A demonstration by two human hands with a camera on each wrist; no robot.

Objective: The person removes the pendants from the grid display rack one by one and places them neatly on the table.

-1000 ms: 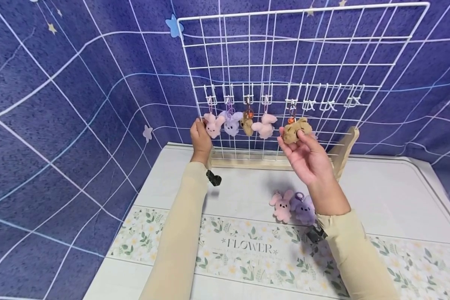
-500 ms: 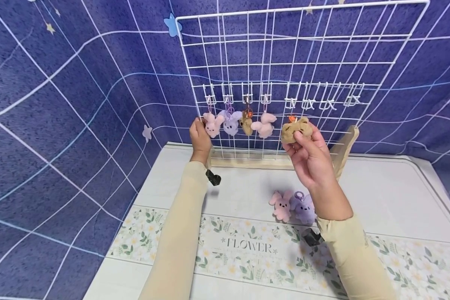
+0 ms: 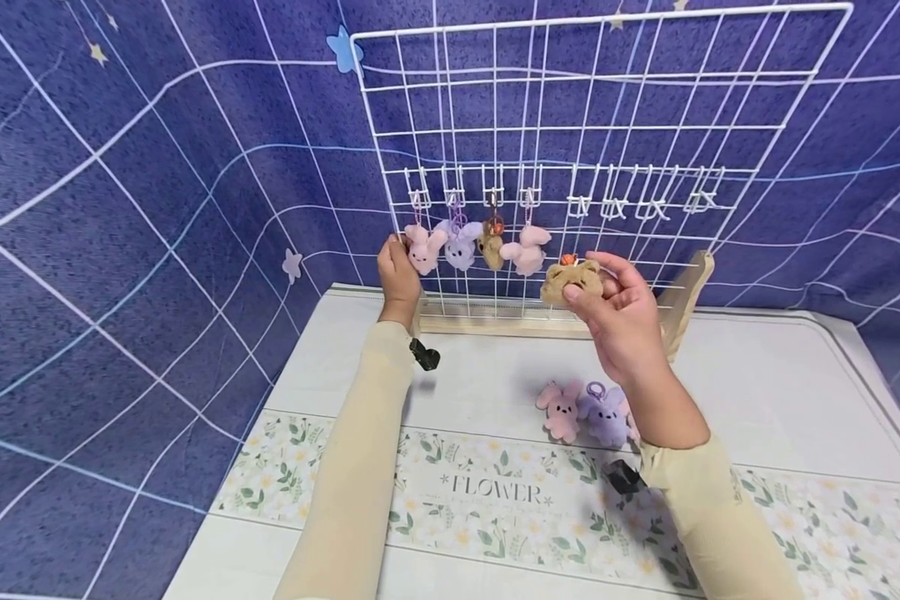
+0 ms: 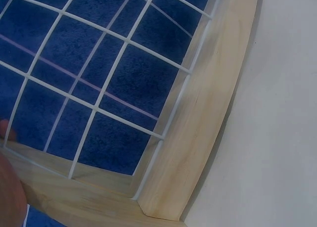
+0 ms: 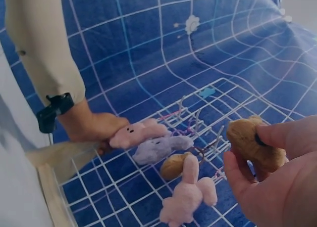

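Down came the brown bear (image 3: 559, 283), pinched by the right hand (image 3: 626, 321); leftward drift risked bumping the nearest pink rabbit (image 3: 527, 252). The left hand (image 3: 399, 282) gripped the rack (image 3: 585, 129).

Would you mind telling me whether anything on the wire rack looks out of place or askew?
Yes, slightly: the fourth hanging toy from the left, a pink rabbit, looks tilted with no face showing in the head view, whereas the leftmost rabbit faces forward. I see nothing spilled or damaged.
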